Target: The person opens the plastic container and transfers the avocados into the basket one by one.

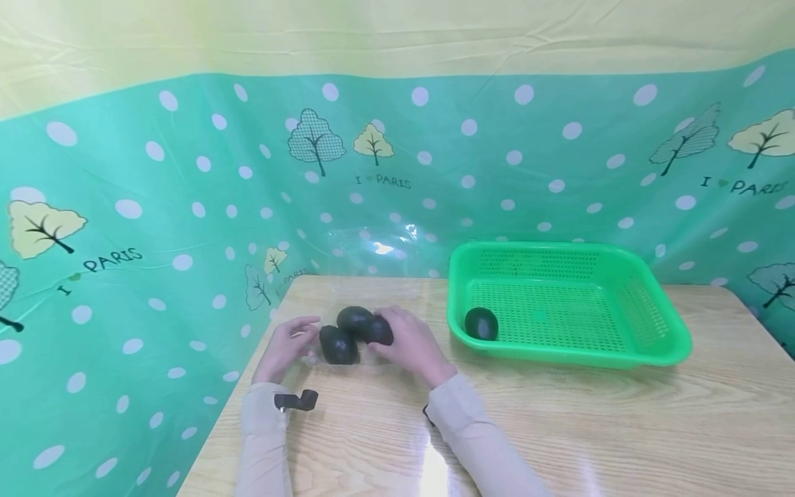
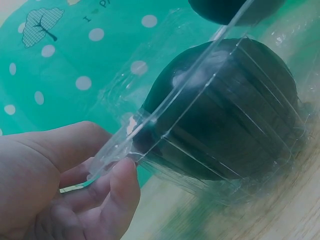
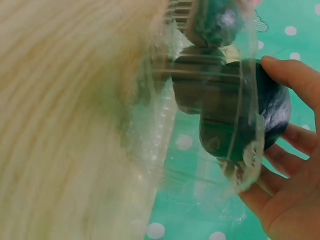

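Note:
A clear plastic clamshell box (image 2: 222, 192) sits at the table's left, its transparent lid (image 1: 382, 247) raised at the back. Two dark avocados lie in it, one near the left hand (image 1: 338, 346) and one behind (image 1: 354, 320). My right hand (image 1: 415, 345) grips a third avocado (image 3: 278, 111) at the box's right side, thumb on top and fingers beneath. At the opposite end, my left hand (image 1: 287, 348) pinches the edge of the box between thumb and fingers, as the left wrist view shows.
To the right stands a green plastic basket (image 1: 660, 345) with perforated walls, one dark avocado (image 1: 481, 324) in its near left corner. The wooden table (image 1: 559, 428) extends in front. A green dotted curtain (image 1: 397, 152) hangs behind and to the left.

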`<action>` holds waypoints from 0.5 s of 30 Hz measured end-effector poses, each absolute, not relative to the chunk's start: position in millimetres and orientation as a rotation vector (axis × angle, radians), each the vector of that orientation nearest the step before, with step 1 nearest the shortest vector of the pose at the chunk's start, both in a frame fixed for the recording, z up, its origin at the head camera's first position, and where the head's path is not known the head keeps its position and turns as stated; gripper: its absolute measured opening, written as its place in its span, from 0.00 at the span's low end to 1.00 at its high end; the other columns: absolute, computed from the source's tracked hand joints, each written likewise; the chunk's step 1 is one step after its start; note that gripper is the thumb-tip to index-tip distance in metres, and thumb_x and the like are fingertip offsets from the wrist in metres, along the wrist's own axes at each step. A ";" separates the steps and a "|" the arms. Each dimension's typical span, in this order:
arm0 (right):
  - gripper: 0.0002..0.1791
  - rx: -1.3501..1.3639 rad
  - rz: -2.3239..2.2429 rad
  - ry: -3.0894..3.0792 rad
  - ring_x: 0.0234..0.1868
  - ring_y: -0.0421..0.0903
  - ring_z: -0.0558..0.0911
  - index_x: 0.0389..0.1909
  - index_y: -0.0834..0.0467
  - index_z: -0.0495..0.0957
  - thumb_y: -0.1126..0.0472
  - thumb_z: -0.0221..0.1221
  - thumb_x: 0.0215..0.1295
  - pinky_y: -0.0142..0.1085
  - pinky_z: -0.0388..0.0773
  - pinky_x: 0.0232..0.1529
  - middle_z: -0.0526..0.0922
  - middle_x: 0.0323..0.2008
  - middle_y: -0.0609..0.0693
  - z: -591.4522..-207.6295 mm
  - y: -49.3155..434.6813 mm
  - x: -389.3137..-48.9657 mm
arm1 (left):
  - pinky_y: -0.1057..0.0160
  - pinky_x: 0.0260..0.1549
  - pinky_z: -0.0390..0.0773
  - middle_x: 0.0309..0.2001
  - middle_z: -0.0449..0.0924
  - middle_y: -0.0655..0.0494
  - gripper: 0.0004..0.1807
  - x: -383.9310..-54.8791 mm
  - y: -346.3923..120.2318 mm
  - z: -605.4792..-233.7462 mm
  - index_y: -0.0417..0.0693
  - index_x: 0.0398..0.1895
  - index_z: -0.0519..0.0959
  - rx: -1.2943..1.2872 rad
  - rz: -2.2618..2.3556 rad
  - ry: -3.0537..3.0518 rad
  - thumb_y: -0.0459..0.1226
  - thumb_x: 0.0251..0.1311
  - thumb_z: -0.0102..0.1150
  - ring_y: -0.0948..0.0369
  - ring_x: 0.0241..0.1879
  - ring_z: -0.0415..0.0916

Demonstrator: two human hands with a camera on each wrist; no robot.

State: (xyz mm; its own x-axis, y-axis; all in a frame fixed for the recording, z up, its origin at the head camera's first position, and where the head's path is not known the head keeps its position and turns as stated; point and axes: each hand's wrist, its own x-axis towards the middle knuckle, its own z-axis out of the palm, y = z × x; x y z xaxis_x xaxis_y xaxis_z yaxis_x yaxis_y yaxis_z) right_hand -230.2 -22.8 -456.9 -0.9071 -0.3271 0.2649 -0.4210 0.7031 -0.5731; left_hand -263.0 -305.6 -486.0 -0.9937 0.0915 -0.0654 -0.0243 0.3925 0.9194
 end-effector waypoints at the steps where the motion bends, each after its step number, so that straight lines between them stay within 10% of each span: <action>1: 0.34 0.608 0.981 -2.768 0.61 0.52 0.77 0.64 0.55 0.73 0.49 0.70 0.58 0.49 0.75 0.62 0.78 0.60 0.52 -455.9 -21.9 -230.9 | 0.64 0.33 0.84 0.52 0.77 0.38 0.23 -263.0 -305.7 -485.7 0.38 0.65 0.72 0.063 1.672 2.536 0.33 0.68 0.53 0.57 0.43 0.79; 15: 0.34 0.548 0.984 -2.763 0.63 0.52 0.76 0.65 0.53 0.73 0.48 0.70 0.58 0.49 0.75 0.63 0.77 0.62 0.52 -435.7 -6.2 -231.0 | 0.64 0.33 0.84 0.52 0.77 0.38 0.23 -263.1 -306.3 -485.5 0.37 0.66 0.71 0.058 1.682 2.528 0.32 0.68 0.53 0.49 0.48 0.79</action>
State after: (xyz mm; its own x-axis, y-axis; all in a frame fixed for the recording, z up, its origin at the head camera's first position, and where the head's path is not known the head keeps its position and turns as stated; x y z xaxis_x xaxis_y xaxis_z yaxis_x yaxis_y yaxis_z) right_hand -231.0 -6.2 -435.7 -0.9204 -0.2862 0.2664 -0.3902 0.7167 -0.5780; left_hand -263.1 -306.3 -485.5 -0.9938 0.0896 -0.0658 -0.0261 0.3871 0.9217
